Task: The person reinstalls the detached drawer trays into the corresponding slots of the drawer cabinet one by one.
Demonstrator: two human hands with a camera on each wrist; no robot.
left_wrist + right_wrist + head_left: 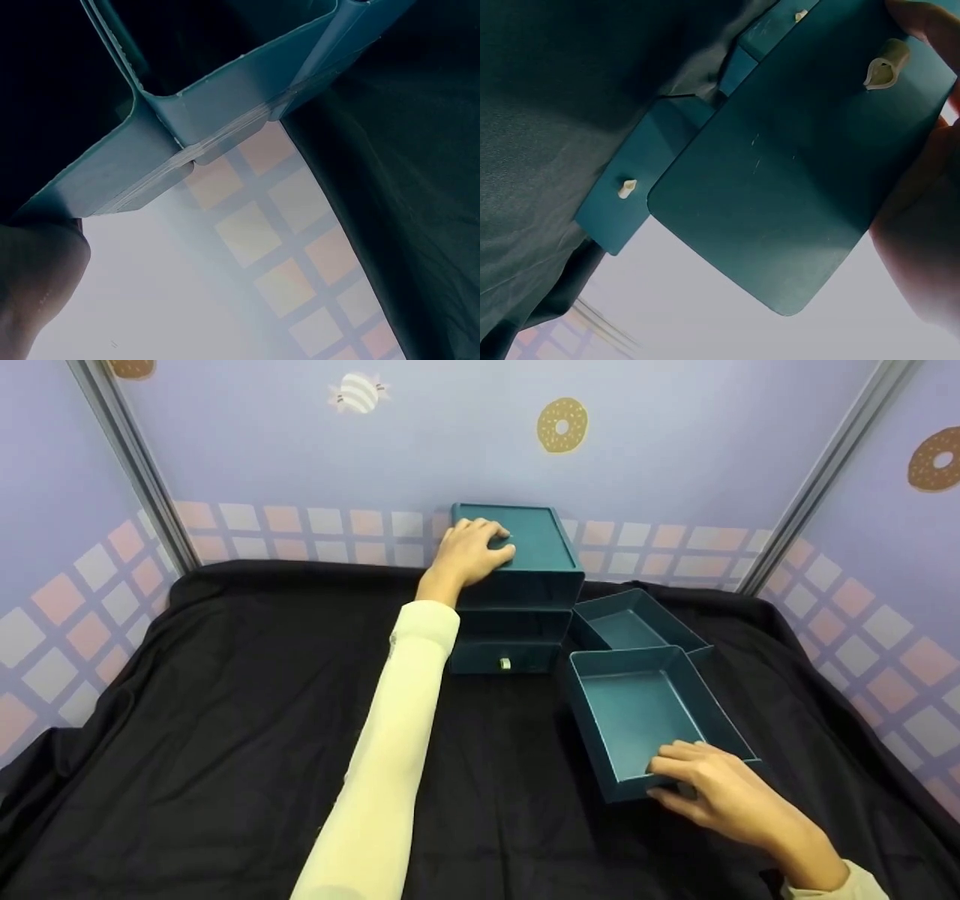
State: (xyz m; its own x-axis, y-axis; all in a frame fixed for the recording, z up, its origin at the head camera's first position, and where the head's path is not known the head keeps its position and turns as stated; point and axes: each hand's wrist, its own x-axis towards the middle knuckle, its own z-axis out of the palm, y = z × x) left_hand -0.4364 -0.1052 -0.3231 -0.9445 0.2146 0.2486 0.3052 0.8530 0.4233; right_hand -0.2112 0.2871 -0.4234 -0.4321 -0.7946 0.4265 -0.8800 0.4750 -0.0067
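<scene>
My left hand [471,553] rests on top of a dark teal desktop drawer cabinet [536,540], thumb spread to the right. Two upper slots of the cabinet are hollow, and its bottom drawer [476,658] sits in place with a small pale knob [505,664]. With my right hand [716,791] I grip the front rim of a pulled-out drawer [637,720], fingers over the rim and thumb against the front. Its front panel [772,187] faces the right wrist view, bearing a pale loop knob [887,66]. The held drawer is empty inside.
A second loose drawer [630,619] lies on the black cloth [247,720] right of the cabinet, partly behind the held one. Its knob [628,189] shows in the right wrist view. A patterned wall [300,457] stands close behind the cabinet, with side walls left and right.
</scene>
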